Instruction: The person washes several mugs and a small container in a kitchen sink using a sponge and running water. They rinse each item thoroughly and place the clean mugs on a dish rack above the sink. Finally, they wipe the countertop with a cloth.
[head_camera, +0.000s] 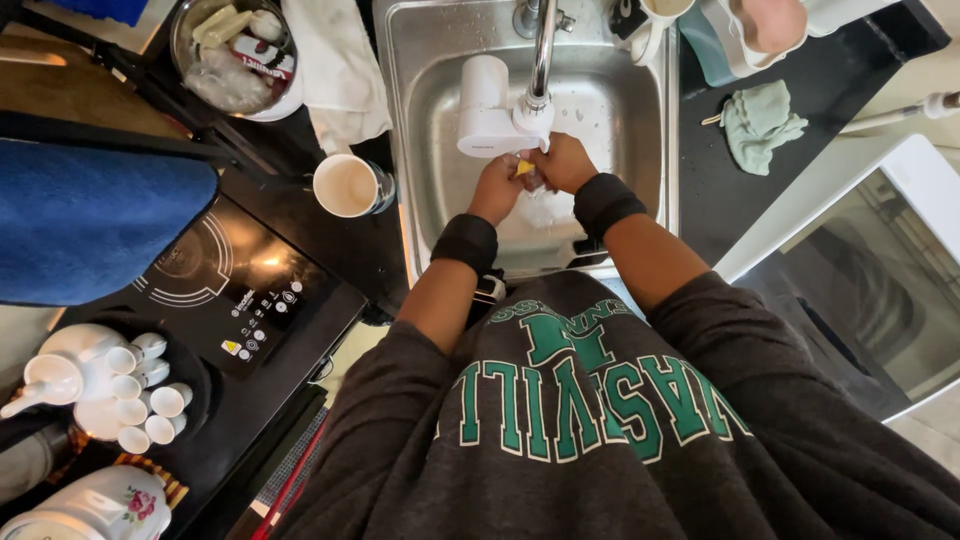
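Over the steel sink (432, 120), under the tap's white filter unit (484, 105), both hands meet. The left hand (497, 188) is curled closed around a small yellow sponge (524, 167); the right hand (562, 162) is closed against it from the other side. What else they grip cannot be told. Both wrists carry black bands. On the dark bench (340, 250) left of the sink stands a white cup (346, 186); a green cloth (762, 122) lies on the right.

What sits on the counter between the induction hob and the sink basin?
In the head view, a white mug stands on the dark counter between the induction hob and the sink. Nothing else shows on that stretch.
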